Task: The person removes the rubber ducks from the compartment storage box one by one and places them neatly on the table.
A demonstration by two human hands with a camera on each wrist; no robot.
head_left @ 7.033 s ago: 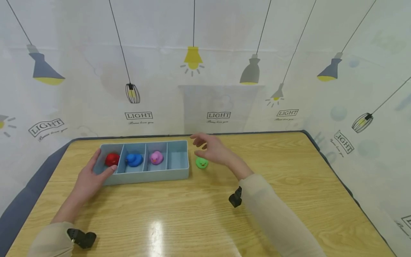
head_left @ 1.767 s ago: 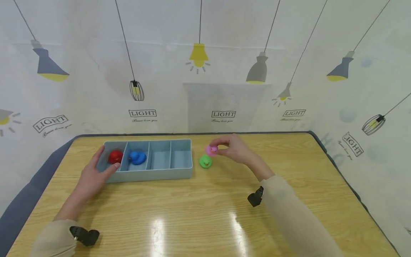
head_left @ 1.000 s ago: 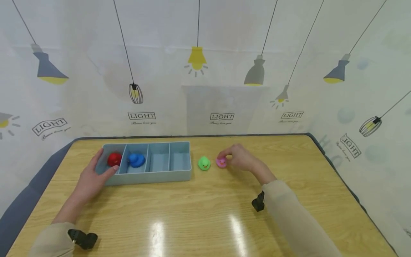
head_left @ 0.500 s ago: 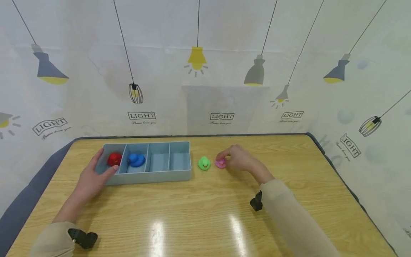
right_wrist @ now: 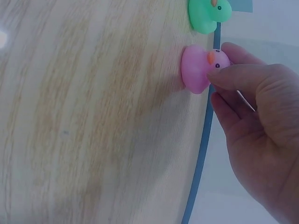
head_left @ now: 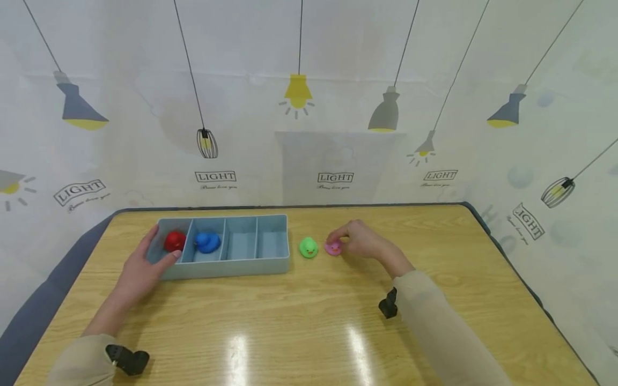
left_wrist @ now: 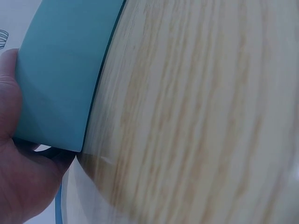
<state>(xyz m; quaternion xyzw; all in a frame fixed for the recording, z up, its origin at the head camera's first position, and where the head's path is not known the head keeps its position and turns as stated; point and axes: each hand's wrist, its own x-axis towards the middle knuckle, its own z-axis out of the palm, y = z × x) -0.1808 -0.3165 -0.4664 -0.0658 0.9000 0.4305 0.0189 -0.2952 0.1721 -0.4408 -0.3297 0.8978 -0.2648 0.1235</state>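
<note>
My right hand [head_left: 363,239] pinches a small pink rubber duck [right_wrist: 196,70] by its head between thumb and fingers, the duck sitting on the wooden table. To its left stands a green rubber duck [head_left: 308,247], a short gap away. A light blue tray [head_left: 232,268] with a row of compartments lies further left. Its left end is gripped by my left hand [head_left: 140,271], thumb over the front wall and fingers along the end. A red rubber duck [head_left: 175,241] sits in the leftmost compartment, a blue rubber duck [head_left: 207,242] in the second; the two right compartments hold nothing.
The wooden table [head_left: 270,332] has a dark edging along its back and sides. Behind it hangs a pale cloth [head_left: 251,107] printed with lamps. A small black camera [head_left: 127,360] is worn on the left wrist, another black camera [head_left: 388,303] on the right.
The pink duck has gone from the tray's third compartment, past the green duck, to the table on its right. Over the last second the hands have stayed nearly still.
</note>
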